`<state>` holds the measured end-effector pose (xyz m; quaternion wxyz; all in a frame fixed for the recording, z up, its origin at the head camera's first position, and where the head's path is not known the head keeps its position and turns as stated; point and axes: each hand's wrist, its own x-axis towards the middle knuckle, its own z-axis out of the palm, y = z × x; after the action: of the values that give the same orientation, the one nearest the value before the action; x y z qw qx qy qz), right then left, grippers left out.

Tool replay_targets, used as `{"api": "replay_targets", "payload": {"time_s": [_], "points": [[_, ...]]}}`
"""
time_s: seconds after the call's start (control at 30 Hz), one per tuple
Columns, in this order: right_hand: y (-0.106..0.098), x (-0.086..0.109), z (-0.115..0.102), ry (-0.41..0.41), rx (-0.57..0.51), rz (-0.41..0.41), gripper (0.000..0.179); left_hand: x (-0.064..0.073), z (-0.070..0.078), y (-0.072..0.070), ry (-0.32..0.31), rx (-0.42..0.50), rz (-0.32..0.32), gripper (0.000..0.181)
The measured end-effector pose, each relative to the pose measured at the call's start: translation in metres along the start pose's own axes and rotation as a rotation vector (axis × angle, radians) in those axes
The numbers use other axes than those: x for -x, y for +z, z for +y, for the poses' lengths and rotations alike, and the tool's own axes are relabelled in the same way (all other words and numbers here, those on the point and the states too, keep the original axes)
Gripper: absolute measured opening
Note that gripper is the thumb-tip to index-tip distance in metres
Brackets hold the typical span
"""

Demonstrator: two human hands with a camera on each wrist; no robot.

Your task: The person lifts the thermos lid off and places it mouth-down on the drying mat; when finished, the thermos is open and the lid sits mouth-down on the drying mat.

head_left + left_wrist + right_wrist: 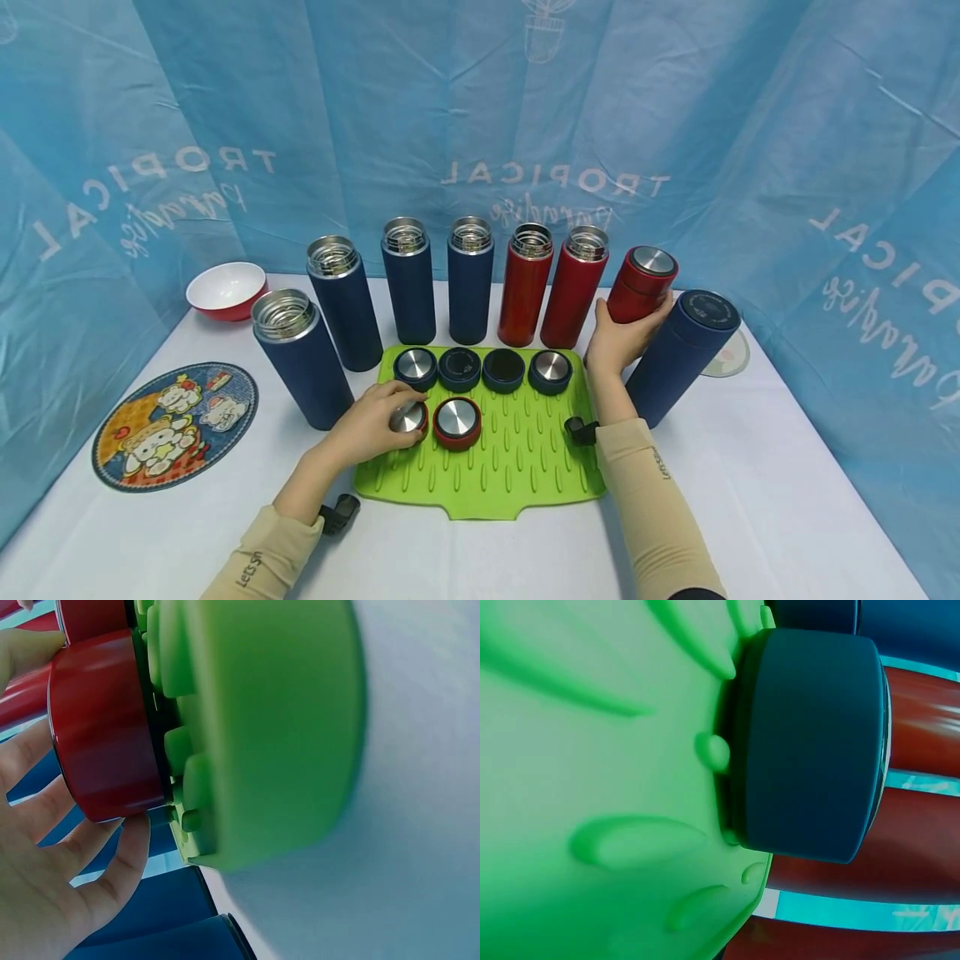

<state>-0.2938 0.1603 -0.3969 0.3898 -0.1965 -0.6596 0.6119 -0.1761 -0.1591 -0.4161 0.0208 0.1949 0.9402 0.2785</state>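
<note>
My left hand holds a red bottle lid with a steel top, at the left of the green ridged mat. In the left wrist view, thumb and fingers curve round that lid, which sits against the mat's ridges. Just right of it on the mat is a second red lid. My right hand grips a capped red thermos behind the mat's right end. Most of its lower body is hidden by the hand. Out of sight in the right wrist view, the hand is beyond a blue lid.
Several blue lids line the mat's back edge. Behind stand several uncapped blue thermoses and two uncapped red ones. A capped blue thermos stands by my right wrist. At left are a red-and-white bowl and a cartoon placemat.
</note>
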Motion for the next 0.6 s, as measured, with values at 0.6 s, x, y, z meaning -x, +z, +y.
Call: {"api": "replay_targets", "payload": {"time_s": [0.6], "points": [[0.003,0.008,-0.019,-0.162,-0.100,0.000,0.085,-0.001,0.000,0.000,-0.003,-0.008,-0.007,0.046]]}}
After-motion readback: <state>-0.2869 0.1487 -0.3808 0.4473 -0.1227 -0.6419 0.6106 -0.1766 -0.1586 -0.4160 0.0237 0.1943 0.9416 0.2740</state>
